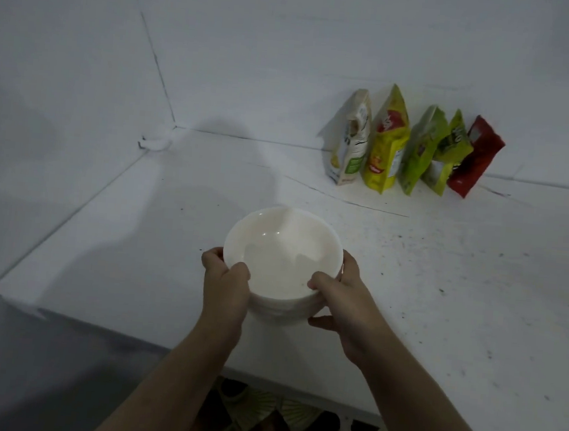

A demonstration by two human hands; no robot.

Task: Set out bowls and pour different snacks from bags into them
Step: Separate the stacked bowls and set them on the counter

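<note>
A stack of white bowls [282, 249] is held over the white table [441, 297], near its front middle. My left hand [226, 279] grips the stack's left side, thumb over the top rim. My right hand [345, 296] grips the right side, thumb on the rim and fingers under the lower bowls. Several snack bags lean in a row against the back wall at the right: a cream bag [351, 138], a yellow bag [389, 142], a green bag [423, 148], a second green bag [450, 154] and a red bag [475, 158].
White walls meet in a corner [174, 125] at the back left. The table's front edge [262, 378] runs across below my forearms, with patterned floor tiles [275, 420] beneath it. Dark specks dot the tabletop on the right.
</note>
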